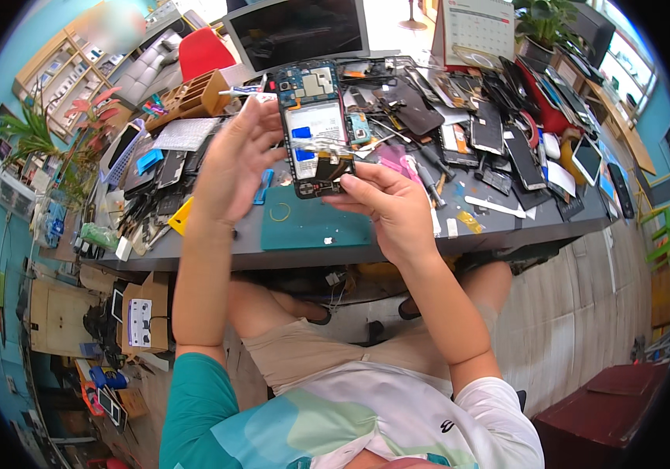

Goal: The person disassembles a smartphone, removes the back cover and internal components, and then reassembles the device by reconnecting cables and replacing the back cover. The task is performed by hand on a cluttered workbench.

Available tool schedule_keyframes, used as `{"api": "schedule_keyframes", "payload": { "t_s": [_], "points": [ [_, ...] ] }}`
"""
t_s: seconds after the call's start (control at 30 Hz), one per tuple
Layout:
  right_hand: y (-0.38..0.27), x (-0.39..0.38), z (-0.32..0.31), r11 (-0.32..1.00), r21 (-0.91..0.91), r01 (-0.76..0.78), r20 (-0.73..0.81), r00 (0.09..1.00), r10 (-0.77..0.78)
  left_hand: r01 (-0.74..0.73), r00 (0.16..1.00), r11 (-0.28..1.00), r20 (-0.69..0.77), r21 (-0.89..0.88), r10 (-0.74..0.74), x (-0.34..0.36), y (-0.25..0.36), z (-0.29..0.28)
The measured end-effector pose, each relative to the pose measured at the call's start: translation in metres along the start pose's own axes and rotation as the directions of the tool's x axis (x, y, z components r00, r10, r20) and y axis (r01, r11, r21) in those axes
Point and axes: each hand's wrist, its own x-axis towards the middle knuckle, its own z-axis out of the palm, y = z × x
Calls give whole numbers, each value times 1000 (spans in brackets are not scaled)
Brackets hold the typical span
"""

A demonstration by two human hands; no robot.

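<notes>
An opened smartphone (318, 117) is held up above the desk, its inside facing me. A blue circuit board shows at its top, a white battery with a blue tab in the middle, and a dark flex cable with clear film near the bottom. My right hand (388, 205) grips its lower right corner between thumb and fingers. My left hand (235, 160) is beside the phone's left edge, fingers apart; whether the fingertips touch the frame I cannot tell. Below the phone, a teal work mat (311, 227) lies at the desk's front edge, with a thin yellow ring (279, 212) on it.
Phone parts and tools crowd the desk. A monitor (300, 35) stands at the back, with a desk calendar (475, 33) to its right. A wooden organizer (194, 95) is at the back left. On the right are loose phone screens (524, 159) and a white pry tool (495, 206).
</notes>
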Motion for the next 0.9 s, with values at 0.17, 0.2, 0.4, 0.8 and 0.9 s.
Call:
{"api": "schedule_keyframes", "payload": {
  "t_s": [0.17,0.2,0.4,0.8,0.9],
  "points": [
    [3,1,6,1000,1,-21,23,1000,21,44,974,939,223,-340,35,-5,-38,25],
    [5,1,4,1000,-7,-23,19,1000,24,73,977,932,213,-356,5,-6,-41,31],
    [-1,-3,3,992,-65,-104,8,994,105,153,983,951,144,-268,-117,-12,-59,25],
    [-27,-12,-2,695,-678,239,31,954,-298,70,997,956,37,-284,-62,-28,-67,28],
    [-35,-8,0,733,-623,273,137,961,-241,112,989,948,-60,-297,-136,-32,-68,33]
  ]
}}
